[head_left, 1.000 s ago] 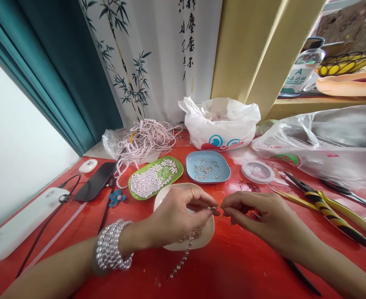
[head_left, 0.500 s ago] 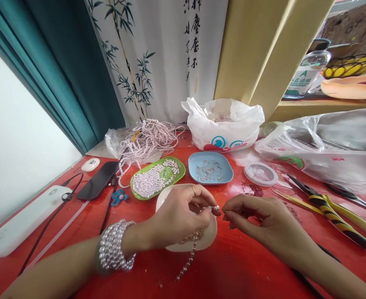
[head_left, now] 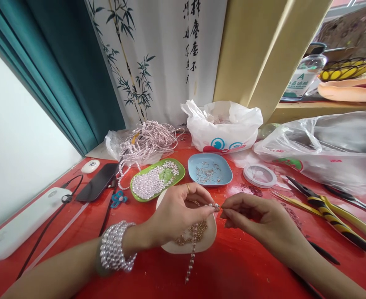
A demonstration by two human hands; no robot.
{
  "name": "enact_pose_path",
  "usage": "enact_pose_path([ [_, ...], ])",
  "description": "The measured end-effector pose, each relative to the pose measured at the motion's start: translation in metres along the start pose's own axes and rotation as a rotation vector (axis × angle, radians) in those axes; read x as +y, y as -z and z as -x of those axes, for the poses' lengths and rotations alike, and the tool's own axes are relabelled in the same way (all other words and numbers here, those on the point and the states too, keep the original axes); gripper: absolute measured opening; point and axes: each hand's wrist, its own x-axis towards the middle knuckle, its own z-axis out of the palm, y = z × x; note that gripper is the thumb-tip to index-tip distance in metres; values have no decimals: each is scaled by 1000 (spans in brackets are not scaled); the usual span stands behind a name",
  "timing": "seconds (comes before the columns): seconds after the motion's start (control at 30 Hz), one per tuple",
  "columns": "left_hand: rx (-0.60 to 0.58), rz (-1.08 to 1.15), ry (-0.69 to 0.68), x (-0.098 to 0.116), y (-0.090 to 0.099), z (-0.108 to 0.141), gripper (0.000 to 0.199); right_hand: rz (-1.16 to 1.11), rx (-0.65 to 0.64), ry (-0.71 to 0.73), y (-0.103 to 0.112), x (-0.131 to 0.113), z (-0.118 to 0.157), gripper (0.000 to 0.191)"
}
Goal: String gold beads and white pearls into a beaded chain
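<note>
Over a white dish (head_left: 211, 243), my left hand (head_left: 183, 211) pinches the end of a beaded chain (head_left: 191, 257) between thumb and fingers. The chain hangs down from the hand past the dish's front rim. Gold-coloured beads (head_left: 183, 239) lie in the dish. My right hand (head_left: 254, 214) is closed in a pinch right beside the bead at the chain's end. What sits between its fingertips is too small to make out. A bracelet of pearly beads (head_left: 116, 246) wraps my left wrist.
Behind the dish are a green tray (head_left: 183, 169) of pearl beads and a blue tray (head_left: 211, 157) of small metal pieces. Pearl strands (head_left: 153, 139) lie at the back. Pliers (head_left: 332, 211) and tweezers (head_left: 295, 202) are on the right, a phone (head_left: 97, 182) on the left.
The hanging chain has swung a little to the right. My left fingers have shifted, showing more of the bead at the chain's end. Both hands stay in nearly the same place.
</note>
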Motion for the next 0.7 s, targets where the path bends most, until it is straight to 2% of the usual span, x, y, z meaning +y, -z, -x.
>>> enact_pose_path([
  [0.13, 12, -4, -4, -2, 0, 0, 17, 50, -5, 62, 1, 1, -1, 10],
  [0.3, 52, -67, -8, -2, 1, 0, 16, 140, 77, 195, 3, 3, -2, 10],
  [0.53, 23, -56, 4, 1, 0, 0, 14, 54, -9, 39, 3, 8, -2, 13],
  [0.7, 25, -39, -17, -2, 1, -1, 15, 129, 23, 72, 4, 5, -1, 13],
])
